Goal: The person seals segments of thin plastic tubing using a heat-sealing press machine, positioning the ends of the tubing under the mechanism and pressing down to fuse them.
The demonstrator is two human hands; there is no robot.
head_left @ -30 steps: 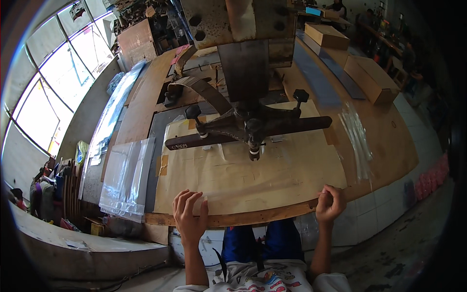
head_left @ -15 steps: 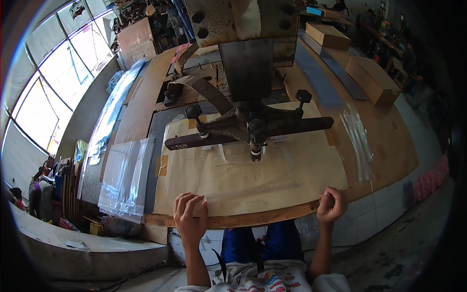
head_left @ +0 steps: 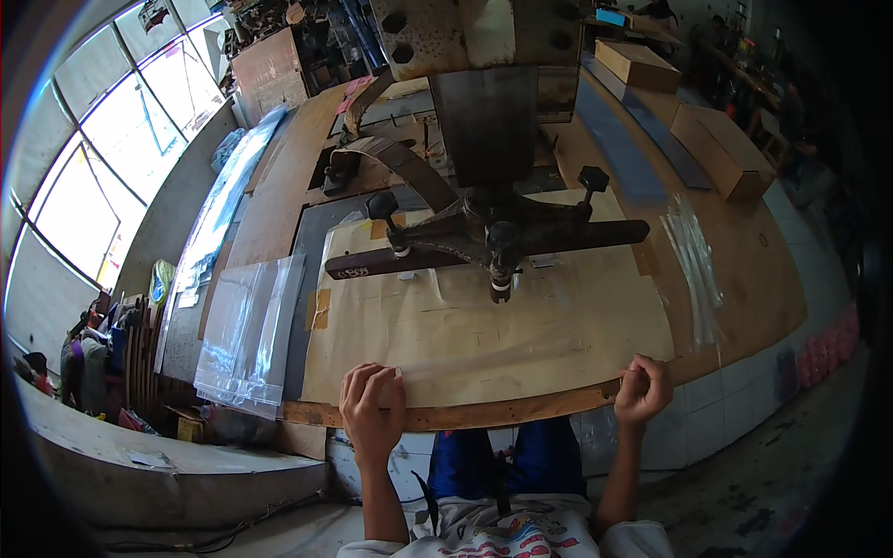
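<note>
At the front edge of the board, my left hand [head_left: 372, 409] is closed, fingers curled and thumb against them in a pinch. Farther right, my right hand [head_left: 644, 389] is closed in a pinch too, at the near right corner of the tan paper [head_left: 446, 321]. A clear plastic sheet [head_left: 493, 355], faint and shiny, stretches between my two hands over the paper; its edges are hard to make out. Beyond it stands a dark metal press head [head_left: 502, 232] with a long crossbar [head_left: 586, 236] and black knobs, over the paper.
Clear plastic sheets [head_left: 244, 335] lie to the left, clear strips [head_left: 693, 270] to the right. Cardboard boxes [head_left: 721, 149] and bluish plastic sheets [head_left: 619, 149] lie at the far right. A wooden edge [head_left: 484, 414] bounds the front of the table.
The view has shifted slightly, so the table and press sit a little farther right. Both my hands keep nearly the same place and closed shape.
</note>
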